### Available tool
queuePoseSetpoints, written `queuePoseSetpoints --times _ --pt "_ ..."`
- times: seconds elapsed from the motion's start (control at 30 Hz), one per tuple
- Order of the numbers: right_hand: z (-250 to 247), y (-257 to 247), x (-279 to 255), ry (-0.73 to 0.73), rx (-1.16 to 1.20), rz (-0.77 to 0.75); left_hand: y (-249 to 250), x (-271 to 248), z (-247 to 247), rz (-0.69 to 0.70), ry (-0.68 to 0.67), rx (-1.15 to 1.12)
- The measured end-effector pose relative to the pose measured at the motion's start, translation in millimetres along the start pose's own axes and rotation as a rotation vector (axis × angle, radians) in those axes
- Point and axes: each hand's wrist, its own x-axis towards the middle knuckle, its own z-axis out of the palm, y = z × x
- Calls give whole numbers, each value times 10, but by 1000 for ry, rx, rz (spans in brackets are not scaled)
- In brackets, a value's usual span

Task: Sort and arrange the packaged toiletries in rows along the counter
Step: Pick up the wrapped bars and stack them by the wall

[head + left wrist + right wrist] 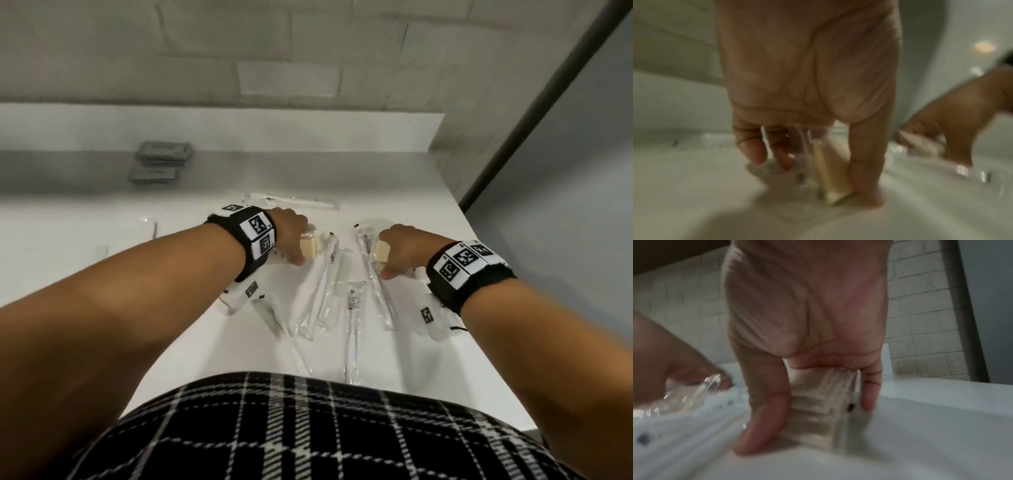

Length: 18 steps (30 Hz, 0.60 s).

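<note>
My left hand [291, 236] pinches a cream soap bar in clear wrap [310, 249] between thumb and fingers, low over the white counter [171, 274]; the same soap bar [830, 170] shows on edge in the left wrist view. My right hand [397, 248] grips another wrapped cream soap bar [381, 255], seen as a blurred soap bar [813, 412] between thumb and fingers. Between and below the hands lie several clear packets holding long thin toiletries [325, 291]. Another clear packet [291, 200] lies beyond the left hand.
Two grey packets [161, 162] sit at the back left of the counter near the upstand. More clear wrappers [150, 226] lie at the left. The counter's right edge [496, 308] drops off beside a grey door frame [534, 113]. A tiled wall stands behind.
</note>
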Motion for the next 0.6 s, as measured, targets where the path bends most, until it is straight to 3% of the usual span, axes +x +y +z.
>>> queuePoseSetpoints --times 0.07,0.17,0.23,0.33,0.43,0.5,0.6 --pt "-71 17 -40 115 106 25 -17 -115 65 -36 -11 -131" --pt "-301 10 -188 318 561 63 -143 -236 198 -113 141 -413" --pt "-429 -105 -299 347 830 -31 -208 -321 250 -139 314 -821" --pt "-535 -470 -451 236 1100 -288 -175 -500 208 21 438 -1628" --pt "-561 -953 -540 106 1254 -474 -96 -728 78 265 326 -1906" --pt "-559 -1256 -595 70 1385 -511 -101 -868 31 383 216 -2014" --pt "-522 -1542 -660 103 1456 -489 -191 -1020 81 400 225 -2131"
